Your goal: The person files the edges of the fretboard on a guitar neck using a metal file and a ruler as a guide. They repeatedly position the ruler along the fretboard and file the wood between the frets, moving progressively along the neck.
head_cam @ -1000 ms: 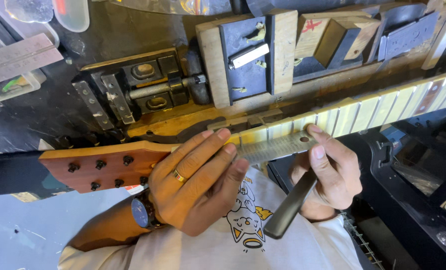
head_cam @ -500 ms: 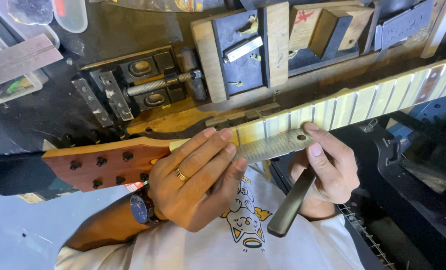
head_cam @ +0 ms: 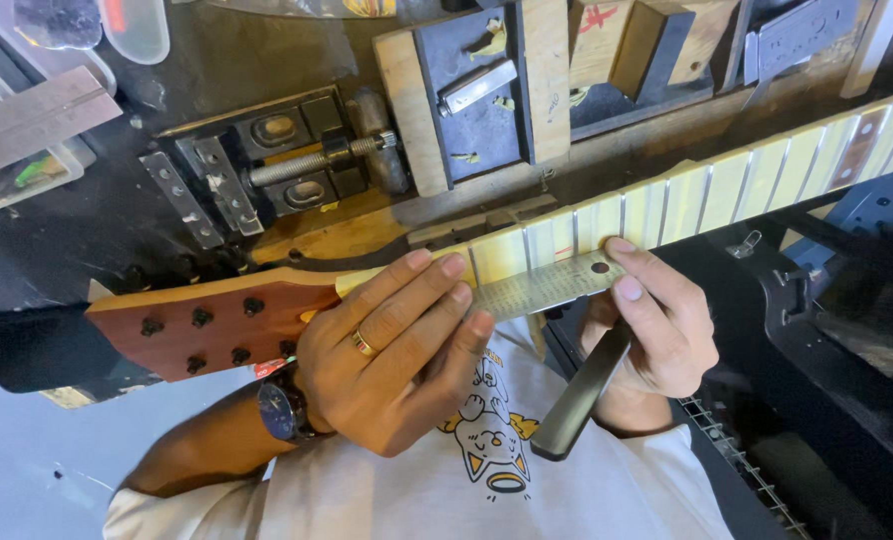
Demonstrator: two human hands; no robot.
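Observation:
A guitar neck lies across the bench, its reddish headstock (head_cam: pixel 207 325) at the left and its pale fretboard (head_cam: pixel 727 190) running up to the right. A steel ruler (head_cam: pixel 542 288) rests along the near edge of the fretboard. My left hand (head_cam: pixel 387 350), with a ring and a wristwatch, wraps the neck by the headstock and presses its fingertips on the ruler's left part. My right hand (head_cam: pixel 662 330) pinches the ruler's right end, by its hole. A dark flat tool handle (head_cam: pixel 577 400) is tucked in the same palm and points down towards my white shirt.
A small metal vise (head_cam: pixel 297 165) sits on the dark bench behind the headstock. Wooden blocks and a grey-blue fixture (head_cam: pixel 477 90) stand at the back. A plastic container (head_cam: pixel 27 130) is at the far left. Black equipment (head_cam: pixel 847 330) fills the right side.
Both hands keep the ruler on the neck. My right hand has slid slightly left with the ruler's end. The view has shifted a little.

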